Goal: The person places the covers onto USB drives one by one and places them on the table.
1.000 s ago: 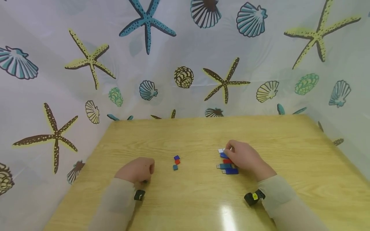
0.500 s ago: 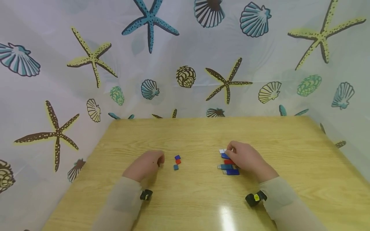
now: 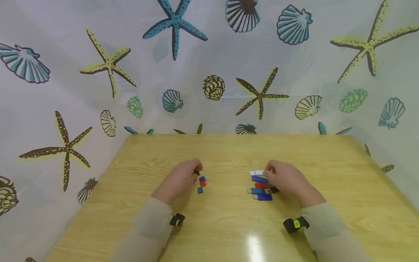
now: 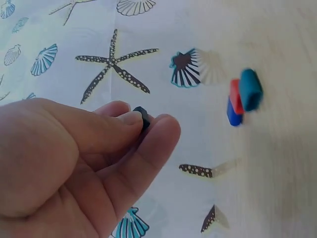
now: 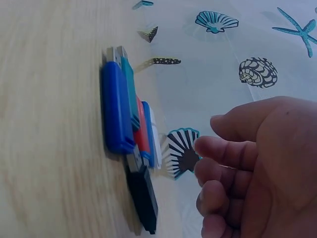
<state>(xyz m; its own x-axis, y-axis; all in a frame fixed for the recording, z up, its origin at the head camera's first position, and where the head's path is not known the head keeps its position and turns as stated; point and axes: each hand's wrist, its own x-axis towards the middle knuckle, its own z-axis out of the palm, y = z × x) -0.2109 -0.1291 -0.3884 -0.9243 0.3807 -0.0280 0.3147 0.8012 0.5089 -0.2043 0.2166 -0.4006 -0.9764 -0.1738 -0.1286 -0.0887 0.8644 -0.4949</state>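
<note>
My left hand (image 3: 181, 178) pinches a small black cap (image 4: 142, 117) between thumb and fingers, just behind and left of three small caps on the table: a blue cap (image 3: 202, 179), a red cap (image 3: 203, 184) and a teal cap (image 3: 200, 190). On the right lies a group of USB sticks: white (image 3: 256, 173), blue (image 3: 259, 179), red (image 3: 261, 185), teal (image 3: 256, 190), dark blue (image 3: 263, 197) and black (image 5: 143, 201). My right hand (image 3: 288, 178) is at the white stick's right end, fingers loosely bent; nothing shows between them in the right wrist view (image 5: 262, 168).
The wooden table (image 3: 226, 225) carries both groups, with bare wood between them. A curtain (image 3: 196, 54) printed with starfish and shells hangs behind the table and along its sides. Each wrist wears a small black camera, such as the left one (image 3: 177, 219).
My left hand has moved right and away from me, up to the small caps, and the black cap now shows in its fingers. My right hand has shifted slightly right, uncovering more of the sticks.
</note>
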